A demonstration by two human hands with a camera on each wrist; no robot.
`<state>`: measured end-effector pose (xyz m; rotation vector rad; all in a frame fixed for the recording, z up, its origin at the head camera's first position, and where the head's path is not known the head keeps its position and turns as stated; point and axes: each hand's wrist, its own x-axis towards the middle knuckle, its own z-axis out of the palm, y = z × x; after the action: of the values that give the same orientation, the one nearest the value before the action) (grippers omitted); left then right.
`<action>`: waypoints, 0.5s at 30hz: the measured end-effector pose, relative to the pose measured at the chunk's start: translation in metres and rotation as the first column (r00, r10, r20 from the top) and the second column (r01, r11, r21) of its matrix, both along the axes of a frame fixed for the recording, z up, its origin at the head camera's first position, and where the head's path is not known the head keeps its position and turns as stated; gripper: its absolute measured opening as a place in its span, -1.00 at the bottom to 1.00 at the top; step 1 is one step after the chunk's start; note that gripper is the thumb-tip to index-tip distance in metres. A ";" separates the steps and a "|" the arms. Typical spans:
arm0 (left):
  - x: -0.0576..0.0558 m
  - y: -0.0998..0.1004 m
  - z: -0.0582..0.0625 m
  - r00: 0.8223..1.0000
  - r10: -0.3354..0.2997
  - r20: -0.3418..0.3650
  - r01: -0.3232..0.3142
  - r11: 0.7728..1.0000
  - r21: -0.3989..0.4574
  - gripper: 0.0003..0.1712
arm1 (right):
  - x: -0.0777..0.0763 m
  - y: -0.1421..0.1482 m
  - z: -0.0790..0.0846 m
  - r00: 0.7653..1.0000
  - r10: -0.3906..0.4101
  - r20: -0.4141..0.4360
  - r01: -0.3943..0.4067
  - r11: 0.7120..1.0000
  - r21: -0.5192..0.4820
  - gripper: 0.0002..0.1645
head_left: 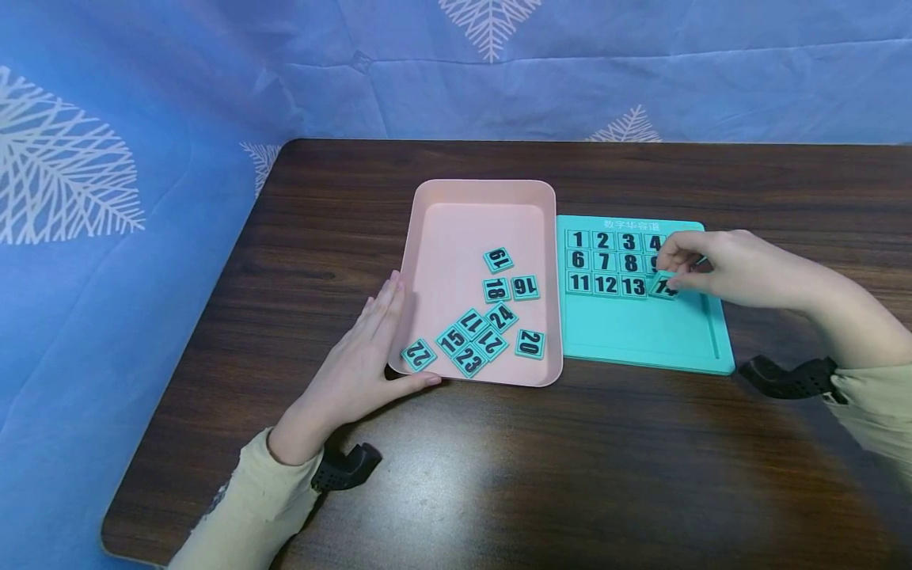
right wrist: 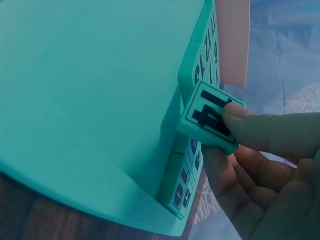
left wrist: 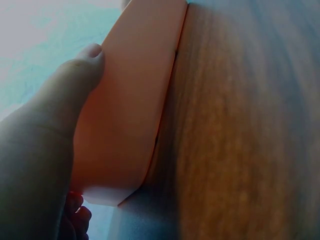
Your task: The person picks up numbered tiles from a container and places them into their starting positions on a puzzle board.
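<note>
My right hand (head_left: pixel 748 265) pinches a turquoise number tile marked 14 (right wrist: pixel 212 112) between thumb and fingers. The tile is tilted, right beside the 13 tile (head_left: pixel 633 286) on the turquoise number board (head_left: pixel 634 336). Rows of tiles fill the board's upper part, and my right hand hides some at the right end. My left hand (head_left: pixel 359 360) rests against the near left corner of the pink tray (head_left: pixel 456 226), fingers straight along its left side and thumb along the front. In the left wrist view, the thumb touches the tray's outer wall (left wrist: pixel 130 100).
Inside the tray lie several loose number tiles, among them the 24 tile (head_left: pixel 502 317), the 20 tile (head_left: pixel 530 343) and the 22 tile (head_left: pixel 418 355). Tray and board stand side by side on a dark wooden table (head_left: pixel 534 467). A blue cloth (head_left: pixel 399 87) hangs behind it.
</note>
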<state>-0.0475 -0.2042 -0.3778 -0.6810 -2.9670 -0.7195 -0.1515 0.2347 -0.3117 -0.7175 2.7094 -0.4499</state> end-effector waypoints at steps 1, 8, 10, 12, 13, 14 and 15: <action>0.000 0.000 0.000 1.000 0.000 0.000 0.000 1.000 0.000 0.35 | 0.000 0.000 0.000 1.000 -0.003 0.001 0.003 1.000 0.003 -0.75; 0.000 0.000 0.000 1.000 0.001 0.001 -0.001 1.000 0.001 0.35 | -0.001 0.002 -0.004 0.999 0.000 -0.037 0.000 1.000 -0.005 -0.76; 0.000 0.000 0.000 1.000 0.001 0.003 -0.001 1.000 0.001 0.34 | -0.001 0.002 -0.004 0.999 -0.001 -0.051 0.001 1.000 -0.010 -0.76; 0.000 0.000 0.001 1.000 0.001 0.004 -0.001 1.000 0.002 0.34 | -0.001 0.001 -0.006 0.998 -0.004 -0.058 0.004 1.000 -0.011 -0.76; 0.000 0.000 0.001 1.000 0.001 0.006 -0.001 1.000 0.003 0.35 | -0.001 0.001 -0.006 0.998 -0.009 -0.060 0.008 1.000 -0.011 -0.76; 0.000 0.000 0.001 1.000 0.001 0.008 -0.001 1.000 0.003 0.35 | -0.001 0.001 -0.007 0.998 -0.012 -0.061 0.011 1.000 -0.013 -0.77; 0.000 0.001 0.001 1.000 0.001 0.009 -0.001 1.000 0.003 0.35 | -0.001 0.000 -0.007 0.998 -0.015 -0.062 0.014 1.000 -0.015 -0.78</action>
<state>-0.0474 -0.2036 -0.3765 -0.6780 -2.9740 -0.7287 -0.1526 0.2348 -0.3188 -0.7276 2.7732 -0.4583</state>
